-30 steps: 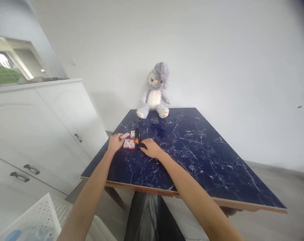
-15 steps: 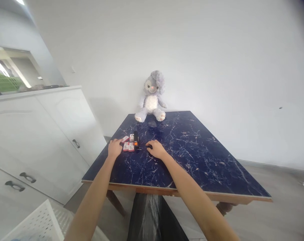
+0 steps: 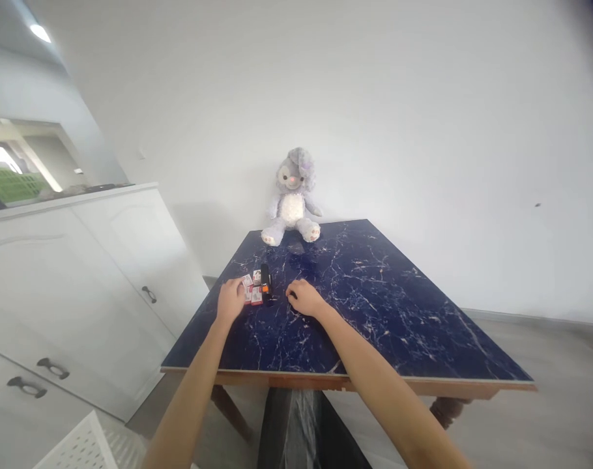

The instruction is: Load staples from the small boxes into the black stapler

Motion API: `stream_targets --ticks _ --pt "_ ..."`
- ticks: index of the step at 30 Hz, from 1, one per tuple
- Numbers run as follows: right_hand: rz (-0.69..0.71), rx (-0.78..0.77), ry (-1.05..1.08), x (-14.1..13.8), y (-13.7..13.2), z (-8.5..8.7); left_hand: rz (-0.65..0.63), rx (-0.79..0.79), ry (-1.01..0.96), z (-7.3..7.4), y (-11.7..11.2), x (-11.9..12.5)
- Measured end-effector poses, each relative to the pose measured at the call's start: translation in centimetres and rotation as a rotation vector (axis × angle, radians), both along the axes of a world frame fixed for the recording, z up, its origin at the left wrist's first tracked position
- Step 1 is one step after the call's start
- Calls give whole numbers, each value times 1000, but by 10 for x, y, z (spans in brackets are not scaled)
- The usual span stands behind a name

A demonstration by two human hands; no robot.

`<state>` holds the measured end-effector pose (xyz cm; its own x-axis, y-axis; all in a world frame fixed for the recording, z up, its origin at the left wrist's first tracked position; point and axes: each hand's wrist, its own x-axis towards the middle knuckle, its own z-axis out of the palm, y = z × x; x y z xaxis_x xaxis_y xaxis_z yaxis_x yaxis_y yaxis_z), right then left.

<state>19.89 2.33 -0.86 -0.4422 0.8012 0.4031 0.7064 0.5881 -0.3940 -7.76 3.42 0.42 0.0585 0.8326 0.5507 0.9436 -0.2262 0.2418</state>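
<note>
Two small boxes point(image 3: 248, 296) lie partly hidden — left hand point(image 3: 231, 300) covering their edges.

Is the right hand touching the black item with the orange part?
No, bare blue tabletop shows between the right hand and the black item.

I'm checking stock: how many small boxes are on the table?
4: far-left box and near-left box by the left hand; far-right box and near-right box by the black-and-orange object. The hand could hide more.
</note>
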Motion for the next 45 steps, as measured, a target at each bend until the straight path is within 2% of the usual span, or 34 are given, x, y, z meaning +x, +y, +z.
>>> stream_targets --ticks 2,5,8,10,15,17,24,34,41,45 --pt "0 28 -33 -1 -1 2 -37 27 69 1 -12 22" --pt "-6 68 -70 -2 -3 4 -21 66 111 1 -24 54" --pt "9 48 -70 -2 -5 4 -28 52 134 1 -24 69" --pt "-7 13 -27 -2 -5 3 -75 43 119 0 -21 69" --pt "-285 -53 144 2 1 0 -287 -15 -5 -2 -19 61" --pt "-304 -108 173 5 4 -1 -311 -14 -37 -2 -19 60" --pt "-179 -145 116 7 5 -3 -54 5 -49 -6 -14 53" --pt "-148 -189 109 6 1 1 -39 -21 -118 -9 -11 46" --pt "-31 -196 70 8 1 1 -93 27 -99 -12 -11 44" --pt "-84 -174 77 6 2 -3 -63 18 -73 -9 -15 46"
